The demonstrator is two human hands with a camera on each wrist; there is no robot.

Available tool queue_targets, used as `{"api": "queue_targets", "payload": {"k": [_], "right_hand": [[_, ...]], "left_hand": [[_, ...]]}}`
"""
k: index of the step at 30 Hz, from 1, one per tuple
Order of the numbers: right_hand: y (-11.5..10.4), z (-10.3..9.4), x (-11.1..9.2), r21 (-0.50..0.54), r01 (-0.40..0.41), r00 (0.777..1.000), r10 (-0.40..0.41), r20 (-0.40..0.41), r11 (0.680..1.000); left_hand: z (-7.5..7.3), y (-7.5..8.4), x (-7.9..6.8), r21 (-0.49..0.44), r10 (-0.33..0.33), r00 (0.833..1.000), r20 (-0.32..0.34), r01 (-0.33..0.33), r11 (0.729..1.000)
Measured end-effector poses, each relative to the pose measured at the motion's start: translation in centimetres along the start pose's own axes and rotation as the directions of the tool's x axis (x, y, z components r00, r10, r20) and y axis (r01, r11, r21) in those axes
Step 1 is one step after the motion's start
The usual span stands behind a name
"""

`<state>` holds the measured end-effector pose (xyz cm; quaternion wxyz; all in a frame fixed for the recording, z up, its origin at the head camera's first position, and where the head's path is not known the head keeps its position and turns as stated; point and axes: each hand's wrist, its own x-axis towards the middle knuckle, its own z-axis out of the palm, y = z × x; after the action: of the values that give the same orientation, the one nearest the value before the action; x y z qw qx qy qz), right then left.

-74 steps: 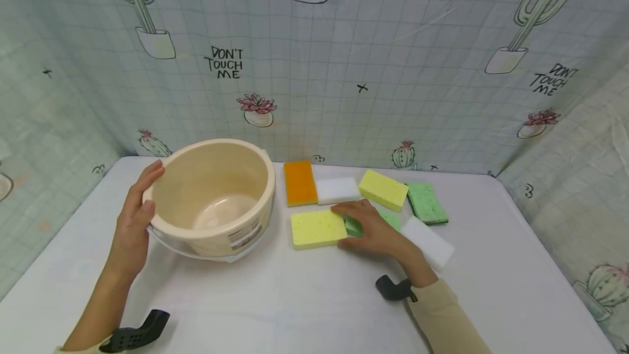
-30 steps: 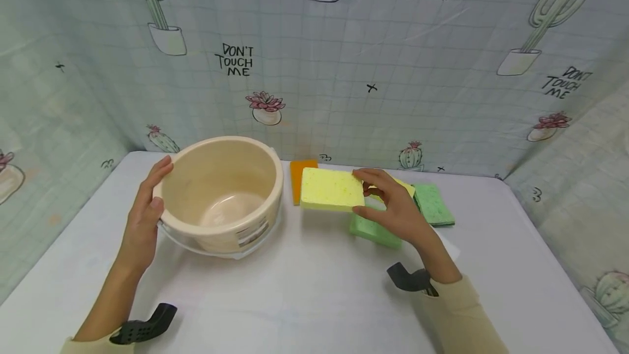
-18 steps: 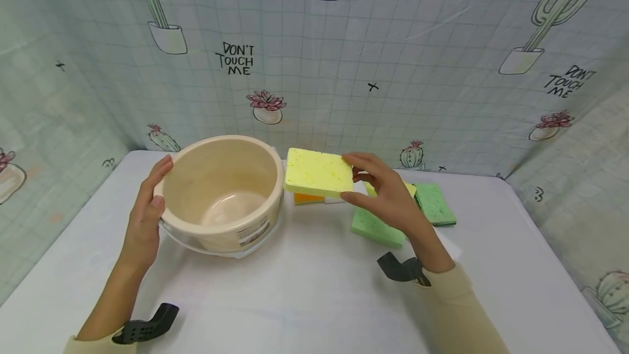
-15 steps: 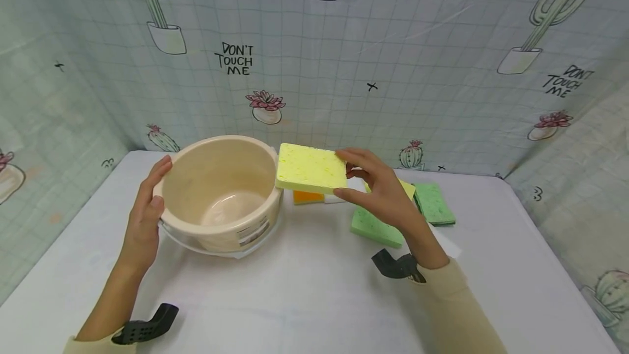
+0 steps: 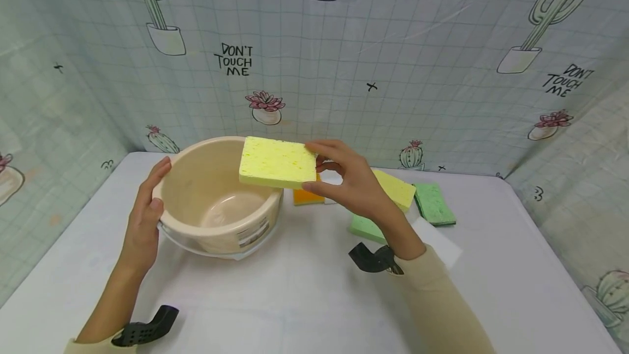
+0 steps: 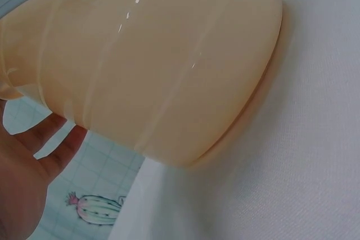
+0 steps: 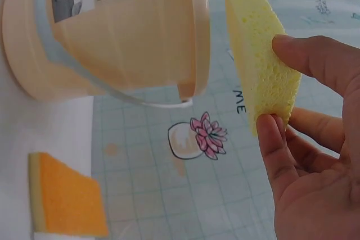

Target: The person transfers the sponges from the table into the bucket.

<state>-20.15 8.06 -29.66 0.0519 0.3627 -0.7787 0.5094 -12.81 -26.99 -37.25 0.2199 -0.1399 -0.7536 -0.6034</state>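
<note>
A cream plastic bucket (image 5: 211,230) stands on the white table at left. My left hand (image 5: 143,214) rests against its left side, fingers mostly straight and fingertips at the rim. In the left wrist view, two fingers (image 6: 64,153) touch the bucket's outer wall. Pinched by its right end in my right hand (image 5: 351,182) is a yellow sponge (image 5: 278,163), thumb on one side and fingers on the other. Held in the air, the sponge overlaps the bucket's right rim in the head view. In the right wrist view, it shows close beside the bucket mouth.
Right of the bucket, an orange sponge (image 5: 307,197) lies partly hidden beside a white one (image 5: 333,177). Further right are another yellow sponge (image 5: 395,189), two green sponges (image 5: 434,204) and a second white sponge (image 5: 439,242). A printed curtain (image 5: 314,70) hangs behind the table.
My right hand has lifted the yellow sponge from the table and carried it up and left to the bucket's right rim. The left hand has stayed at the bucket.
</note>
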Motion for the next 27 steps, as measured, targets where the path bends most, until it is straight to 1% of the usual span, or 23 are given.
{"api": "queue_targets", "payload": {"k": [4, 7, 11, 13, 17, 20, 24, 27], "right_hand": [[-0.3, 0.7, 0.7, -0.006, 0.008, 1.000, -0.008, 0.015, 1.000], [-0.6, 1.2, 1.2, -0.023, 0.015, 0.999, -0.014, 0.028, 1.000], [-1.0, 1.9, 1.8, -0.045, 0.011, 0.999, -0.009, 0.045, 0.999], [-1.2, 2.2, 2.1, -0.053, 0.004, 0.999, -0.001, 0.054, 0.999], [-1.5, 2.9, 2.5, -0.040, -0.003, 0.998, 0.006, 0.067, 0.999], [-1.5, 3.3, 2.9, -0.030, 0.002, 0.997, 0.001, 0.079, 1.000], [-1.6, 3.8, 3.4, -0.038, 0.011, 0.995, -0.007, 0.101, 0.999], [-1.8, 4.2, 3.8, -0.054, 0.018, 0.994, -0.012, 0.111, 0.998]], "left_hand": [[0.0, 0.2, 0.0, -0.033, -0.007, 1.000, -0.004, 0.007, 0.999], [0.0, 0.2, -0.1, -0.026, -0.007, 1.000, -0.003, 0.007, 1.000], [0.0, 0.2, -0.1, 0.023, -0.002, 1.000, 0.008, 0.002, 1.000], [0.0, 0.2, 0.0, 0.028, -0.005, 1.000, 0.006, 0.005, 1.000], [0.1, 0.3, 0.0, 0.016, -0.018, 1.000, 0.002, 0.018, 1.000], [0.2, 0.3, 0.0, 0.029, -0.020, 1.000, 0.003, 0.020, 0.999], [0.2, 0.4, 0.0, 0.055, -0.002, 1.000, 0.005, 0.002, 0.998], [0.1, 0.4, 0.0, 0.058, 0.013, 1.000, 0.007, -0.013, 0.998]]}}
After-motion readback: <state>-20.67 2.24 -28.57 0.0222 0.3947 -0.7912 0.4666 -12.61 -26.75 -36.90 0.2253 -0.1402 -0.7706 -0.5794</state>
